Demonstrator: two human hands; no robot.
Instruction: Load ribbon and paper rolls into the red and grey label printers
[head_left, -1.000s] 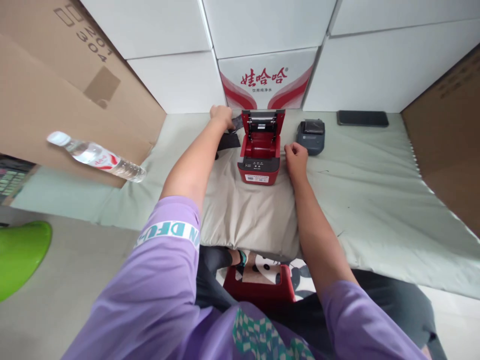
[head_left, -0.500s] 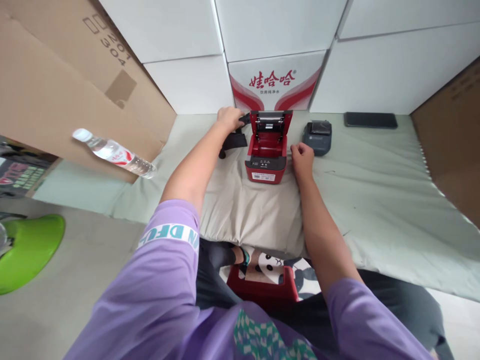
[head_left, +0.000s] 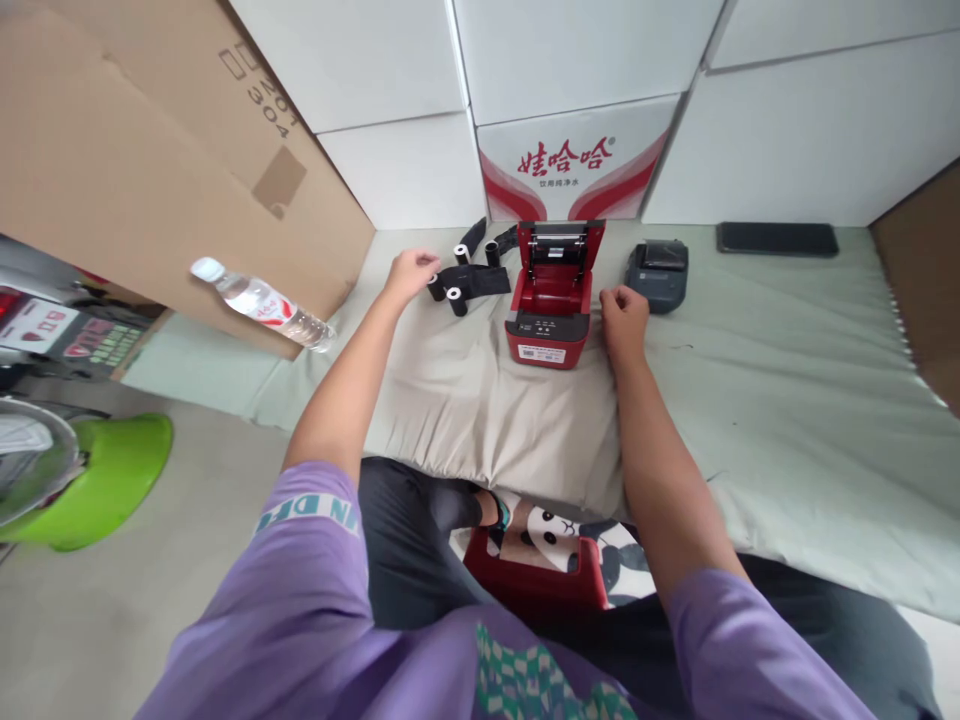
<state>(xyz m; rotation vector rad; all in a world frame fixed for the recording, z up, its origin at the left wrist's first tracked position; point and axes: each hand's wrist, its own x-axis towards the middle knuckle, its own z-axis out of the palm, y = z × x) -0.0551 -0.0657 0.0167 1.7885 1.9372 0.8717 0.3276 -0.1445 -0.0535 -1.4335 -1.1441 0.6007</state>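
Note:
A small red-and-black label printer [head_left: 550,325] stands on the cloth between my hands, its lid raised and its inside bare. To its left lie several black rolls with white cores [head_left: 457,302] and loose black strips [head_left: 484,282]. My left hand [head_left: 409,277] hovers at the left end of these rolls, fingers partly stretched and apart, with nothing visible in them. Just beneath its fingertips is one roll [head_left: 436,289]; whether they touch I cannot tell. My right hand [head_left: 624,310] rests on the cloth at the printer's right side, fingers curled in, with nothing seen in them.
A dark blue-grey portable device [head_left: 657,276] sits right of my right hand, and a black phone [head_left: 778,239] lies farther right. White boxes [head_left: 577,165] wall off the back. A water bottle [head_left: 262,304] leans at the left by a large cardboard box [head_left: 165,150].
My left hand has let go of the black strip or roll beside the printer and moved left, uncovering the rolls. My right hand keeps its place. The view has shifted slightly.

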